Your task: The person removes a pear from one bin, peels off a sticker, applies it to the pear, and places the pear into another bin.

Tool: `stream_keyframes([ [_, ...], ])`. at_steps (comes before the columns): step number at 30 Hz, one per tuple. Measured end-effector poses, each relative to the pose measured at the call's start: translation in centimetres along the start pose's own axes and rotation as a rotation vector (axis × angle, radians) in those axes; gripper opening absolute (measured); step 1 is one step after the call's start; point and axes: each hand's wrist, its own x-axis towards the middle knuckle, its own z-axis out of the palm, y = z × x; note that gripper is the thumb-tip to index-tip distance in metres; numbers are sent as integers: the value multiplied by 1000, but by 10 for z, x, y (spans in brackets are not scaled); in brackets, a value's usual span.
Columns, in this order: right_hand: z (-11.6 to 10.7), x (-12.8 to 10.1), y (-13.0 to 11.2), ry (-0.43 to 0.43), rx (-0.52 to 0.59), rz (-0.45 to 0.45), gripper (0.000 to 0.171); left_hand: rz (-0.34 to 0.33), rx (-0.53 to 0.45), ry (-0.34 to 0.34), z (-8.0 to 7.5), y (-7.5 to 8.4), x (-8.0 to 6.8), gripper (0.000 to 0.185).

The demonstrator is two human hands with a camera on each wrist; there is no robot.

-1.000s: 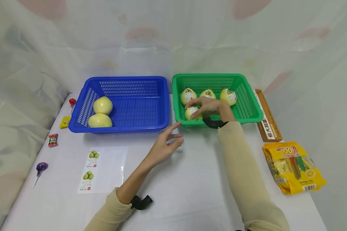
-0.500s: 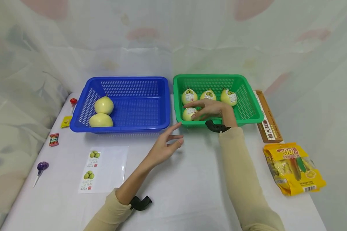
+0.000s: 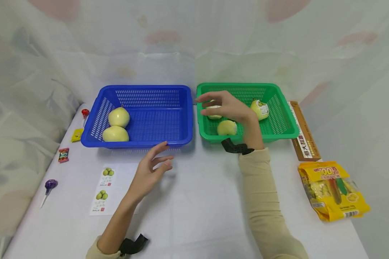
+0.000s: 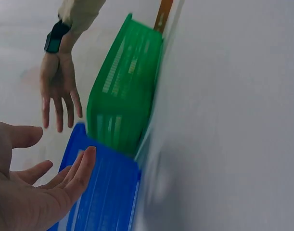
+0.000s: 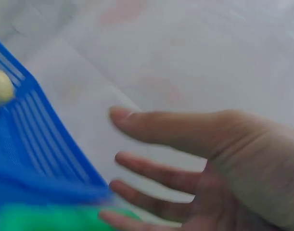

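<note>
My right hand (image 3: 231, 106) hovers above the green basket (image 3: 246, 136), fingers spread and holding nothing. Under it, a pale yellow pear (image 3: 227, 128) lies at the basket's front with its label turned to the side. A second pear (image 3: 214, 115) is partly covered by the fingers, and a third labelled pear (image 3: 260, 109) rests to the right. My left hand (image 3: 150, 172) is in the air in front of the blue basket (image 3: 139, 144), fingers loosely bent around nothing. Two unlabelled pears, one upright (image 3: 119, 117) and one on its side (image 3: 115, 133), sit in the blue basket's left end.
A label sheet (image 3: 123, 194) with two pear stickers lies front left. Lollipops, one purple (image 3: 50, 184) and one red (image 3: 85, 112), and small wrapped candies (image 3: 63, 155) line the left edge. A brown box (image 3: 306, 133) and a yellow snack bag (image 3: 334, 190) are at right.
My right hand has let go of the front pear and risen; that pear now lies tipped over, farther right. My left hand has moved left and toward the front edge.
</note>
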Motion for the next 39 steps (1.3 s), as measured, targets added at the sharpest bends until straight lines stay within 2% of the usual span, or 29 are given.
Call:
stream_keyframes([
  [4, 34, 33, -11, -76, 34, -101, 41, -6, -29, 111, -23, -5, -13, 62],
  [7, 60, 61, -18, -164, 94, -120, 40, -16, -75, 176, -35, -10, -20, 61],
  [10, 86, 89, -24, -260, 161, -60, 39, -31, -94, 219, -43, -13, -26, 61],
  [15, 129, 129, -35, -357, 266, 137, 44, -49, -77, 265, -54, -14, -33, 59],
  [19, 162, 145, -42, -363, 370, 307, 49, -50, -37, 273, -57, -16, -36, 59],
  [22, 180, 151, -46, -367, 378, 386, 50, -42, -14, 259, -58, -17, -36, 59],
  [29, 200, 157, -47, -334, 302, 454, 54, -9, -16, 218, -58, -21, -35, 59],
  [35, 214, 164, -40, -317, 352, 491, 54, 14, -31, 217, -61, -21, -37, 62],
  [39, 225, 170, -32, -274, 399, 477, 54, 24, -41, 208, -62, -23, -38, 64],
])
